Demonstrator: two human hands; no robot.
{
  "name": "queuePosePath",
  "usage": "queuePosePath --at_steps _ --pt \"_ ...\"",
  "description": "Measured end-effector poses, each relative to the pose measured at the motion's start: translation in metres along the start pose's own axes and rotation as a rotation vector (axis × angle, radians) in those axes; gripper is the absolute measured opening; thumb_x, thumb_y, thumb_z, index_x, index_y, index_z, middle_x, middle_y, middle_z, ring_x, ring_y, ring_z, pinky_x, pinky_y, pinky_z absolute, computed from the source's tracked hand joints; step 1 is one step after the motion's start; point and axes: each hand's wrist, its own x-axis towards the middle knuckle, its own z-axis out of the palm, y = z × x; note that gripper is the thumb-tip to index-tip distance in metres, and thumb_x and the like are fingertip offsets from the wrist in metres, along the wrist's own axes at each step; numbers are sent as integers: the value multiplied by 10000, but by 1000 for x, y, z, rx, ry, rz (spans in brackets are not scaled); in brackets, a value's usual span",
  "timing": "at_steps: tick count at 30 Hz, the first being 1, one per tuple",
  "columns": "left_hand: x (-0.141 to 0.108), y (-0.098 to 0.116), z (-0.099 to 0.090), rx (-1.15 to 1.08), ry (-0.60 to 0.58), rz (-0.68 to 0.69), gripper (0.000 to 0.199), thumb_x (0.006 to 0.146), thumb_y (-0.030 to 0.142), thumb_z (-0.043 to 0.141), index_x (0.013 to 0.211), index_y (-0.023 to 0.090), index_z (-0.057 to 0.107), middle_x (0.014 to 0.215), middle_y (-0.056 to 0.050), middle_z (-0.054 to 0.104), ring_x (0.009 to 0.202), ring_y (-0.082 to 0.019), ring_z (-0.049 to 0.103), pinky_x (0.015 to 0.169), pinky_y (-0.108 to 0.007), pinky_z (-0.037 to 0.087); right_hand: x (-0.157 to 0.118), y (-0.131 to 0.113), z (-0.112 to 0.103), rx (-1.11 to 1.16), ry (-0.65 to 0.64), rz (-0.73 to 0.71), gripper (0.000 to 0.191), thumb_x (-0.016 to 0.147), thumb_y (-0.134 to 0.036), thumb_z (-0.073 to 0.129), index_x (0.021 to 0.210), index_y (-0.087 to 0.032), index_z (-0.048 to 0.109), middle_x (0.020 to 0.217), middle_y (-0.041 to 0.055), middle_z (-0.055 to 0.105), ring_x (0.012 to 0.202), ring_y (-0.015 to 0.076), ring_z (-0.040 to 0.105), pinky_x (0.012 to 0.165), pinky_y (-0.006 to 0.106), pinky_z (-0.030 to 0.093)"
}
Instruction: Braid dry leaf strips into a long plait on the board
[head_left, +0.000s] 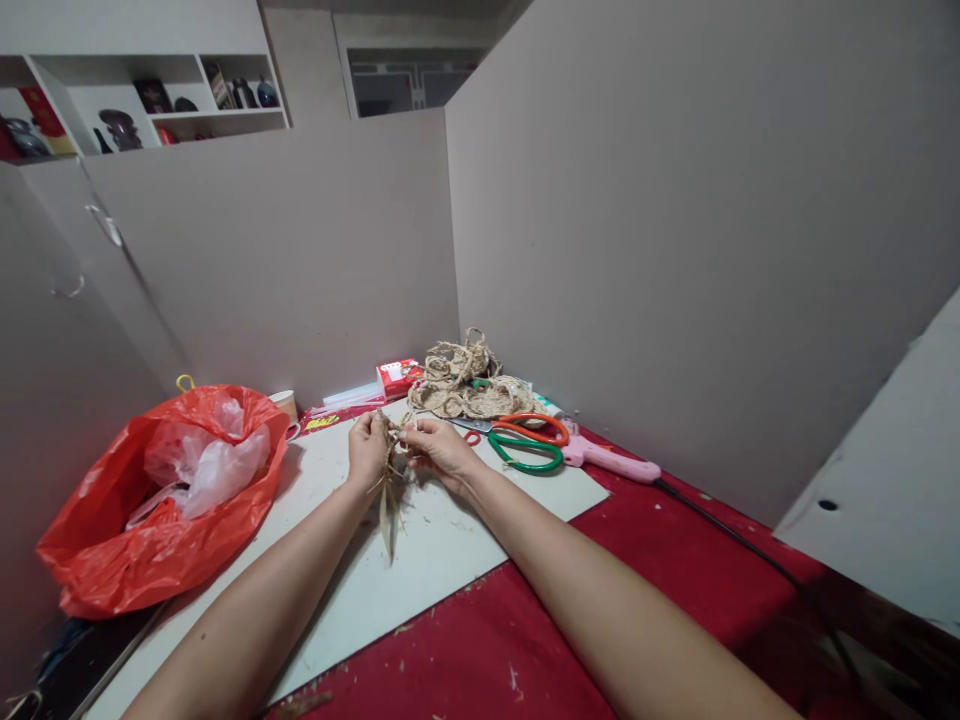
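Observation:
A small bundle of dry straw strands (388, 458) is between my two hands over the white board (442, 540). Its loose ends hang down toward me, one of them a wider, leaf-like strip. My left hand (366, 450) is closed on the bundle from the left. From the right, my right hand (435, 448) pinches the strands near their top; the exact grip of its fingertips is too small to make out. Just beyond my hands lies a heap of braided straw pieces (502, 398). Scissors (527, 452) with one orange and one green handle rest right of my right hand.
A pink glue gun (611, 463) with a black cord (739, 537) lies at the right by the grey partition (675, 250). At the left stands a red plastic bag (97, 540). A red packet (397, 376) sits at the back. Red cloth (442, 650) covers the table.

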Motion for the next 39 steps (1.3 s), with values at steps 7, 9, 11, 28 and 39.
queuePosePath --at_steps 7,9,11,28,39 --pt "-4 -5 -2 129 69 135 237 840 307 411 631 196 409 549 55 393 521 -96 359 519 -212 305 2 1 1 -205 93 -166 123 587 -221 594 671 -189 510 529 -64 502 465 91 470 424 193 404" --pt "-7 -6 0 163 60 178 244 840 301 421 620 196 397 561 53 391 547 -102 365 539 -219 301 3 4 3 -292 117 -220 92 589 -212 584 614 -188 499 505 -68 480 471 92 459 438 189 384" --pt "-8 -6 1 198 48 213 243 839 288 434 617 195 399 569 50 397 567 -108 374 558 -226 300 4 7 3 -376 142 -253 96 592 -207 581 570 -186 491 495 -65 474 479 97 463 455 194 374" --pt "-5 -16 -2 299 -15 296 245 853 257 427 618 196 396 574 46 401 575 -114 380 574 -235 294 7 9 -5 -761 192 -400 58 642 -141 570 677 -183 588 605 -25 595 571 123 532 584 223 399" --pt "-7 -15 1 246 -129 284 217 833 262 450 633 178 472 591 33 459 598 -116 424 593 -233 330 8 3 -10 -668 128 -224 115 588 -66 581 586 -172 535 490 -69 498 475 86 467 494 191 356"
